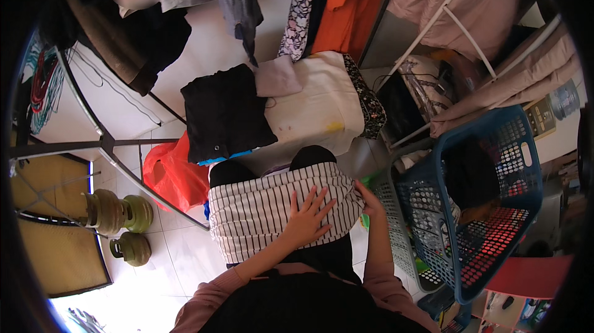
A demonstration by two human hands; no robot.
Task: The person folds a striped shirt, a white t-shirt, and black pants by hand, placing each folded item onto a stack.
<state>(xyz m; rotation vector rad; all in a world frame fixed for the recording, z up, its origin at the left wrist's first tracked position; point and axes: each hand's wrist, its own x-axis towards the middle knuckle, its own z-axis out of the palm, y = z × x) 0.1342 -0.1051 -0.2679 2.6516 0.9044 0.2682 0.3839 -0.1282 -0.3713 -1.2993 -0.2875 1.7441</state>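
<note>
A white garment with dark stripes [260,212] lies across my lap, over my dark-clothed knees. Palm down on it, my left hand [308,219] rests flat with its fingers spread. At the garment's right edge, where the fabric bunches into creases, my right hand [370,198] has hold of it; some fingertips are hidden in the folds. Beyond my knees sits a folded black garment [227,110], on top of something blue. Beside that lie a folded pale pink cloth [278,76] and a stained cream cloth [320,101] over a surface.
To the right stands a blue perforated laundry basket [457,259] holding dark clothes, against a grey-green basket [408,259]. At left are a metal rack frame [106,143], a red plastic bag [176,175] and green gas cylinders [132,247]. Clothes, including an orange garment [350,8], hang ahead.
</note>
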